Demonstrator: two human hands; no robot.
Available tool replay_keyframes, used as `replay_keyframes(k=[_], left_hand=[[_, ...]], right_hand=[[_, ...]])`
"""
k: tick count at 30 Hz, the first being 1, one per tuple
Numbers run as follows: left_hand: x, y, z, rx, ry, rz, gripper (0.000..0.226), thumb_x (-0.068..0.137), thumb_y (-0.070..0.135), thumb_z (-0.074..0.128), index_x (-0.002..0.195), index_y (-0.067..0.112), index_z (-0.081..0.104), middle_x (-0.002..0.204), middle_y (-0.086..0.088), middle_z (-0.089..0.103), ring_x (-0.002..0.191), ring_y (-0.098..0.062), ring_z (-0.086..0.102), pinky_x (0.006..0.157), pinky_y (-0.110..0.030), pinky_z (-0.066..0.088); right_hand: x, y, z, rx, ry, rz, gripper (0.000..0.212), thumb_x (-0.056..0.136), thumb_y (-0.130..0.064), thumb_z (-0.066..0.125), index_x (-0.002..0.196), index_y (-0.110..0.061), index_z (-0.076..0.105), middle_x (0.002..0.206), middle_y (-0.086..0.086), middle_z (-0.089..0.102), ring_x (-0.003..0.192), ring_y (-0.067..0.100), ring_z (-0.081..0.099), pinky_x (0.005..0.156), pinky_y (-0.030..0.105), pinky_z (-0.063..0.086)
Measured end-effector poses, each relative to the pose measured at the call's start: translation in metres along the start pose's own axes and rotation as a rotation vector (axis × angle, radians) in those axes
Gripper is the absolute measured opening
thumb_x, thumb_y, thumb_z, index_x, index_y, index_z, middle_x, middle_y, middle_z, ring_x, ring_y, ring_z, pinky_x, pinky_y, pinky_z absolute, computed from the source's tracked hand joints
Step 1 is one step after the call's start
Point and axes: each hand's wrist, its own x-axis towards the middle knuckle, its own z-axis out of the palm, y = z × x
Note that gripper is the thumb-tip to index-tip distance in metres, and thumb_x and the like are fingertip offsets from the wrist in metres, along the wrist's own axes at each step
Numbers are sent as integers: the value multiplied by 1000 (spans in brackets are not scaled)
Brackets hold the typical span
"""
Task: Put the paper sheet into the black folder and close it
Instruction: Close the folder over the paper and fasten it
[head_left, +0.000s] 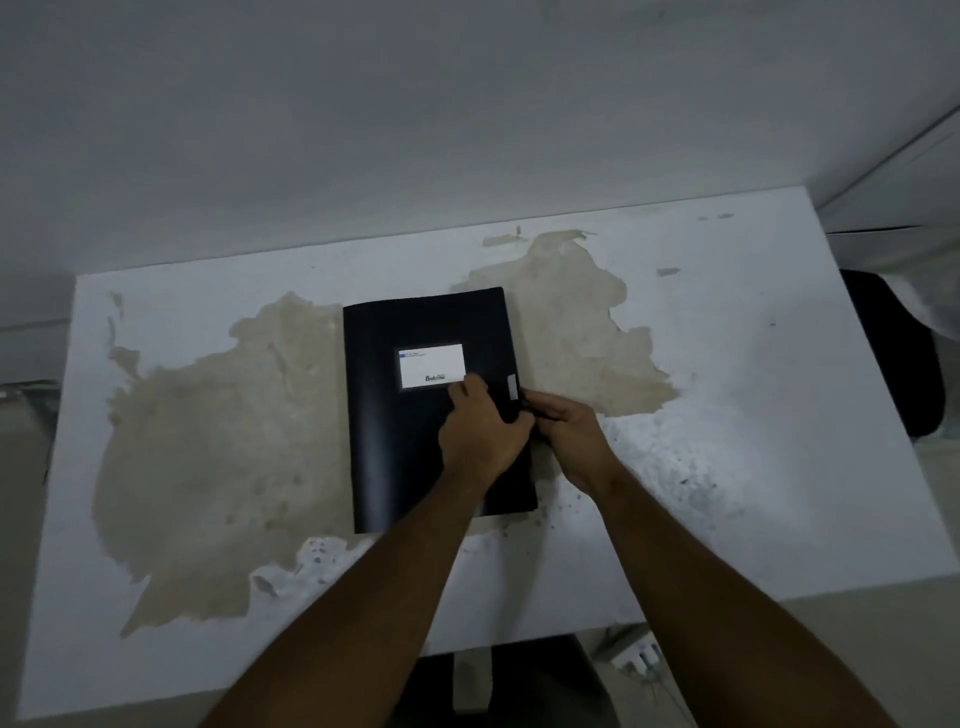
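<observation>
The black folder (400, 447) lies flat on the desk (727, 364), a little beyond the middle of it, with its cover down. Its long axis runs away from the person toward the wall, with the far end leaning slightly to the left. A white label (431, 365) sits on the upper half of the cover, its print reading upright from the person's side. A small grey tab (513, 387) shows on the folder's right-hand edge, about halfway along.

Both hands meet at that right edge, just on the near side of the tab, and they touch each other there. The left hand (483, 428) rests on top of the cover with its fingers bent, the knuckles just below the label's lower right corner. I cannot tell whether it grips anything or only presses down. The right hand (569, 434) comes in from beside the folder, over the desk, and its fingers are drawn together, pinching at the folder's edge. Both forearms reach in from the near side, and the left one crosses the folder's near right corner.

With the cover down, whatever the folder holds is hidden.

The desk is white, with large beige patches where the surface has peeled, and the folder lies across one of them.
</observation>
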Motion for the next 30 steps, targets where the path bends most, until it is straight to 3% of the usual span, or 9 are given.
replay_keyframes(k=[9,12,14,16,19,21,23,25,30], left_hand=[[5,-9,20,58,85,43,67,81,68,61,119,16,42,122,-8,47,91,-26,60,65,-35,46],[5,-9,12,2,43,59,51,92,55,55,122,16,44,127,-9,45,86,-22,58,66,-35,48],[5,-15,4,-71,-36,95,41,96,38,56,128,16,45,133,-9,43,88,-18,57,70,-32,48],[0,-30,-8,-78,-63,183,42,94,26,59,133,17,47,137,-7,44,99,-19,59,78,-30,51],[-7,-72,-24,227,174,339,52,90,38,57,137,17,49,140,-8,49,122,-29,53,100,-44,46],[-8,-102,-32,398,256,304,71,92,57,49,150,17,40,156,-14,37,143,-38,35,119,-53,18],[-8,-128,-36,465,213,270,88,92,71,39,160,19,20,169,-13,12,154,-40,8,121,-55,-10],[-4,-139,-35,473,154,287,93,91,76,34,162,22,9,171,-11,0,156,-38,-3,121,-58,-10],[-4,-125,-57,451,168,346,91,93,74,35,161,18,17,171,-12,6,157,-33,0,123,-59,4]], right_hand=[[3,-2,-6,26,-37,12,34,98,1,57,130,-4,66,130,10,70,121,21,66,110,39,49],[0,-7,3,-27,27,-23,27,98,-8,62,121,-14,73,111,-3,76,104,9,72,104,40,54],[-2,-10,15,-187,97,-128,27,97,-17,65,123,-20,69,107,-10,74,95,1,71,101,39,56],[-4,-6,29,-456,191,-307,36,100,-22,59,135,-16,58,125,3,67,109,13,66,104,42,53],[-2,5,44,-1017,181,-517,55,106,-33,39,155,-10,33,162,15,34,148,34,34,120,51,31],[0,13,48,-1212,125,-488,66,106,-45,27,160,-8,17,170,14,13,155,36,14,124,53,17],[2,20,48,-1310,98,-445,72,104,-51,19,161,-8,10,171,13,3,156,36,5,125,56,11],[4,21,47,-1352,91,-423,73,104,-53,14,161,-8,7,171,13,-1,157,36,2,125,56,8],[-7,-9,48,-1378,57,-416,75,103,-55,11,161,-9,1,170,12,-5,157,35,-2,126,56,7]])
